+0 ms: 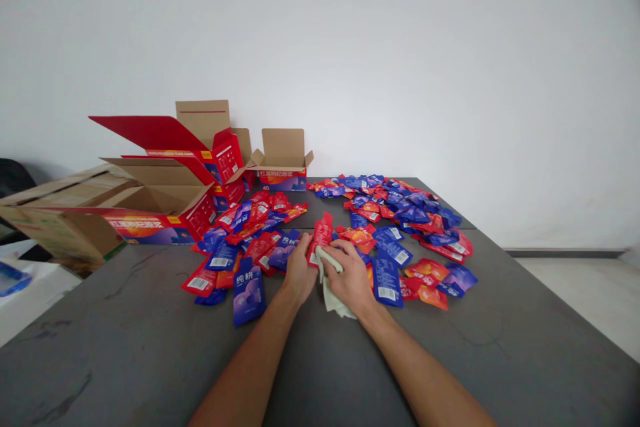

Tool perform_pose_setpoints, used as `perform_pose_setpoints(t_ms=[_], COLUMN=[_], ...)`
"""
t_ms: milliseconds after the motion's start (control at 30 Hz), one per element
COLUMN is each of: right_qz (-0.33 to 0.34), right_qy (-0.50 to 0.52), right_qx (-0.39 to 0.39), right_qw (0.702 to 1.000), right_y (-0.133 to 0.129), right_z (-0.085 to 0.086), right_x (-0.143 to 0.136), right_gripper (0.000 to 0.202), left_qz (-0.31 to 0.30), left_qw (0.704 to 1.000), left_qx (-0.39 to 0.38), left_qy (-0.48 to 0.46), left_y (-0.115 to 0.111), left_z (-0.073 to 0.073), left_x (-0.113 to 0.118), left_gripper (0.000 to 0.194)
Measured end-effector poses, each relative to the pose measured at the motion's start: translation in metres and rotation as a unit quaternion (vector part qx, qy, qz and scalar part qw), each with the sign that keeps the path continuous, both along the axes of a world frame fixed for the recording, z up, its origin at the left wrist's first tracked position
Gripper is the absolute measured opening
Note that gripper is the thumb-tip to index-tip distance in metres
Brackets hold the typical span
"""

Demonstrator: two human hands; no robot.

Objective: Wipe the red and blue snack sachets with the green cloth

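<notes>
At the far left edge sits a plain brown carton (55, 213) with its flaps spread, and just right of it stand the printed red-and-blue boxes (165, 213): about four can be made out, all with lids open, the nearest one showing yellow Chinese characters along its red side and the figure "40" at its lower corner, the farthest small box (283, 170) showing the same kind of lettering, too small to read fully. All rest on a dark grey table (125, 347). In front of the boxes lies the left heap of pouches (245, 233), red and blue sachets overlapping too thickly for an exact count, roughly thirty; one blue pouch (249, 290) at the near edge bears large white characters reading "纯" and a second one not clear enough to read, and several others show white barcode labels. The left hand (299, 273) lies with fingers curled around the lower edge of a red pouch (320, 237) standing upright at the table's middle. The right hand (350, 277), touching the left, is closed over a pale cloth (333, 297) pressed against that pouch. Farther right spreads the larger right heap of pouches (400, 227), perhaps fifty or more
</notes>
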State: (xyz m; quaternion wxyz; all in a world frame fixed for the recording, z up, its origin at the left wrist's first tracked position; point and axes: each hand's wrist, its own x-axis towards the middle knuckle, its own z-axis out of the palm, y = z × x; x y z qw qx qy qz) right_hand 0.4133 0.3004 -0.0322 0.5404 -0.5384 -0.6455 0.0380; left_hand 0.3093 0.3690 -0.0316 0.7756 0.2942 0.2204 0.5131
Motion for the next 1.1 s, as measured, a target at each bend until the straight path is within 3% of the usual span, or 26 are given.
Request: perform_pose_setpoints(t_ms=[167, 367, 467, 633, 733, 833, 967, 1100], right_qz=[0.021, -0.101, -0.124, -0.048, -0.021, -0.063, -0.152, -0.159], right_qy=[-0.038, -0.004, -0.001, -0.052, -0.082, -0.086, -0.087, -0.107], right_qx=[-0.033, -0.024, -0.016, -0.049, -0.075, -0.099, -0.122, -0.148], right_qw=[0.999, 0.995, 0.992, 0.996, 0.994, 0.989, 0.977, 0.97], right_y=[-0.002, -0.001, 0.0, -0.003, -0.004, -0.001, 0.006, 0.009], right_z=[0.002, 0.01, 0.01, 0.009, 0.011, 0.011, 0.005, -0.002], right_x=[0.001, 0.02, 0.026, 0.015, 0.012, 0.025, 0.054, 0.066], right_gripper=[0.026, 0.028, 0.03, 0.026, 0.024, 0.024, 0.022, 0.018], left_qz=[-0.01, -0.082, -0.089, -0.017, 0.042, 0.095, 0.175, 0.21], left_qw=[0.999, 0.989, 0.985, 0.973, 0.95, 0.895, 0.771, 0.65], left_qx=[0.05, 0.081, 0.104, 0.151, 0.2, 0.279, 0.39, 0.385], left_qy=[0.004, 0.088, 0.106, 0.175, 0.237, 0.336, 0.473, 0.621], left_y=[-0.005, -0.012, -0.012, -0.003, 0.001, 0.003, 0.011, 0.023], left_z=[0.002, -0.001, -0.003, -0.01, -0.011, -0.007, -0.01, -0.024], left_x=[-0.004, -0.002, 0.001, -0.003, -0.007, -0.011, -0.019, -0.028], left_gripper=[0.036, 0.037, 0.042, 0.038, 0.036, 0.037, 0.041, 0.041])
